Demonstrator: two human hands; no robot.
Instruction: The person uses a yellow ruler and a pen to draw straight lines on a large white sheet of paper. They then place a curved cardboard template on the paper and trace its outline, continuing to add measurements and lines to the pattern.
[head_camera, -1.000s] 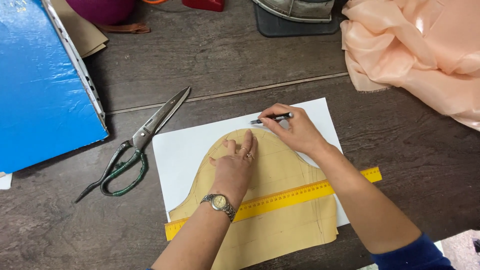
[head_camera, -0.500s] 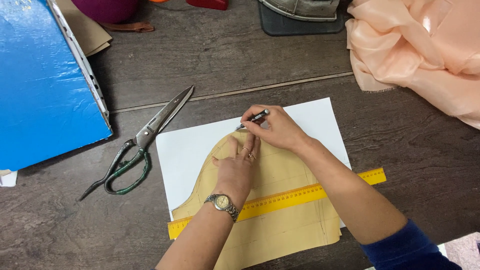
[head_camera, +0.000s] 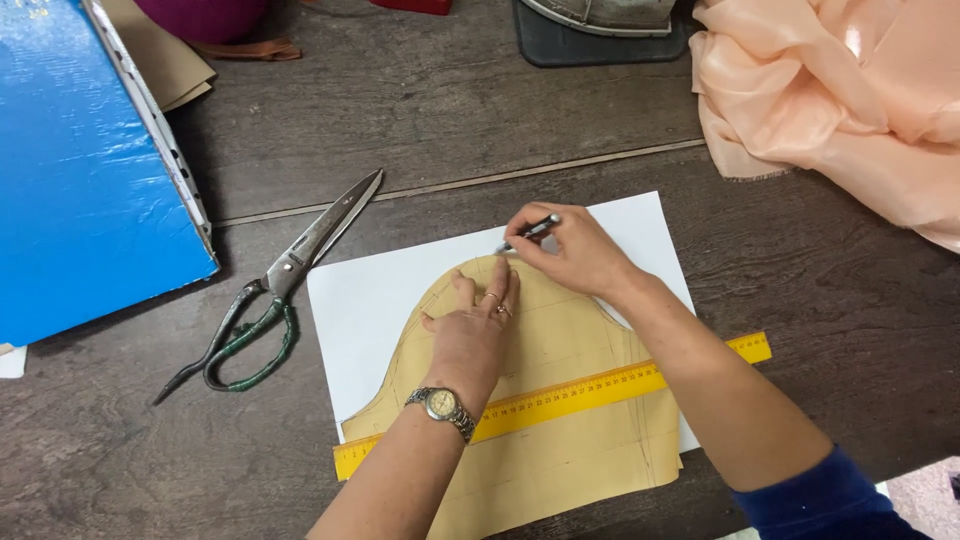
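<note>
Two hands: my right hand (head_camera: 575, 250) pinches pen (head_camera: 528, 232), tip seemingly at tan pattern (head_camera: 560, 400) edge; left hand (head_camera: 475, 335) flat on it.

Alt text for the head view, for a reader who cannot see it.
The left hand presses a tan paper pattern onto a white sheet while the right hand holds a pen at its curved top edge. Scissors lie left.

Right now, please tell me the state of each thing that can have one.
Left hand: flat, pressing the tan paper pattern.
Right hand: gripping a pen, tip at pattern edge.
Scissors: closed, lying flat.
Yellow ruler: across pattern.
Peach fabric: bunched.
</note>
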